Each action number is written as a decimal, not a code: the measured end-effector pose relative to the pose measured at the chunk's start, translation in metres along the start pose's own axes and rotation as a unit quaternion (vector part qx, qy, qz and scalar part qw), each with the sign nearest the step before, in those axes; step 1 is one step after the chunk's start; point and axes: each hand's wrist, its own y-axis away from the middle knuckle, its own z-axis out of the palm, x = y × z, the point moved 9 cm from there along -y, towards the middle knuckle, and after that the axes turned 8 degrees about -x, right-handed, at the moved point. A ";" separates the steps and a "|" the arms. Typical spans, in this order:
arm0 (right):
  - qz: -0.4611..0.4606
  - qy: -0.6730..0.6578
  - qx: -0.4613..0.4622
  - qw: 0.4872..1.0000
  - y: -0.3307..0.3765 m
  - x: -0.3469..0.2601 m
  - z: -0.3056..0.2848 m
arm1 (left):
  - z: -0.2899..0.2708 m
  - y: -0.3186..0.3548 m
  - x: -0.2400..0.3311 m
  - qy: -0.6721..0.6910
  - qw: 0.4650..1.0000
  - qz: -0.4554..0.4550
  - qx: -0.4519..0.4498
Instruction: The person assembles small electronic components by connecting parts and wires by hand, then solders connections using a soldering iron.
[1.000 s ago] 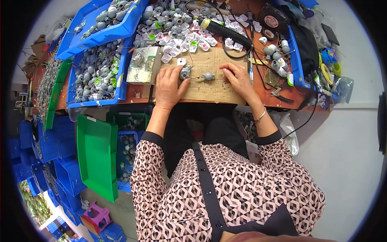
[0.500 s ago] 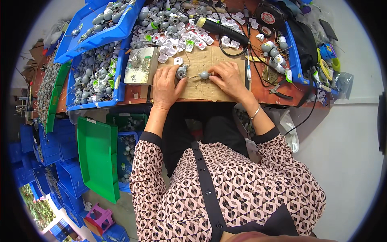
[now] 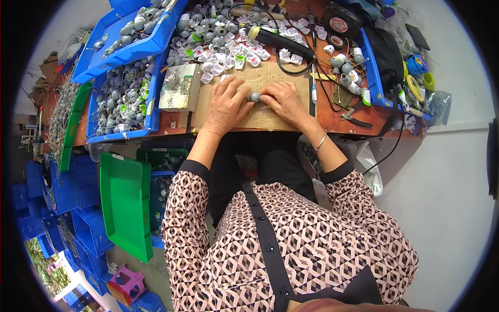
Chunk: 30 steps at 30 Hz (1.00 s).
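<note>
At the far left, a green tray (image 3: 74, 125) stood at a slant beside a mass of thin, wiry pieces (image 3: 56, 114). To its right, a blue bin (image 3: 115, 135) held grey rounded parts with some white and green ones, and a blue tray (image 3: 120, 59) tilted above its far end. A pale block (image 3: 180, 96) came next, just beside the left hand (image 3: 226, 108), whose fingers were curled downward over the cardboard (image 3: 265, 75); what lay beneath them was hidden, so its grip could not be told. A grey ball (image 3: 254, 97) sat between the two hands above the cardboard, and the right hand (image 3: 261, 96) pinched at its right side with thumb and fingers. Beyond the hands lay a heap of white shells (image 3: 228, 58) and a black-handled tool (image 3: 283, 43). Farther right on the reddish worktop (image 3: 327, 118), pliers (image 3: 357, 120) rested near a blue container (image 3: 372, 62).
</note>
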 end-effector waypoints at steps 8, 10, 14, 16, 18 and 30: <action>0.005 0.027 0.005 1.000 0.002 0.015 -0.013 | 0.012 -0.022 0.004 0.016 1.000 0.018 -0.001; -0.013 0.032 0.011 0.999 -0.005 0.006 -0.008 | 0.003 -0.018 0.000 0.014 1.000 0.027 -0.005; -0.051 0.022 -0.020 0.998 -0.016 -0.014 0.013 | 0.001 0.011 -0.011 0.003 0.999 -0.004 0.040; -0.049 0.016 -0.023 0.998 -0.013 -0.015 0.016 | 0.016 0.019 -0.005 -0.116 0.992 -0.018 0.049; -0.011 -0.010 -0.050 0.999 -0.013 -0.018 0.016 | 0.010 0.029 -0.002 -0.035 0.987 0.008 0.157; -0.120 0.091 -0.060 0.987 -0.019 -0.013 0.024 | 0.002 0.028 -0.010 -0.050 0.987 0.027 0.151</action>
